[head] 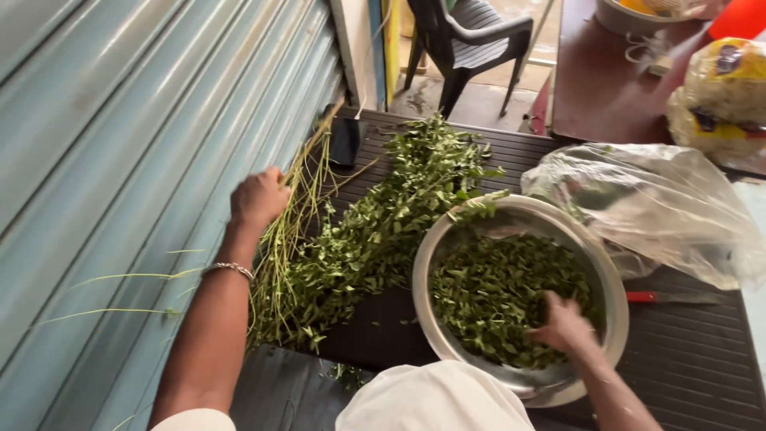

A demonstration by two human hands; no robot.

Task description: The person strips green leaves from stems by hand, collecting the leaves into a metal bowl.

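Note:
My left hand (257,197) is closed on a bundle of bare green stems (281,239) at the left side of a dark slatted table (702,359). Beside the stems lies a pile of leafy green sprigs (375,223). My right hand (565,323) rests inside a round steel bowl (614,319), its fingers down in the loose picked leaves (487,287) that fill it. Whether the right hand grips any leaves is hidden.
A crumpled clear plastic bag (662,199) lies right of the bowl, with a red-handled tool (650,297) below it. A blue corrugated shutter (120,160) runs along the left. A dark plastic chair (471,40) stands at the back. Yellow bags (722,96) sit on a brown table (590,80).

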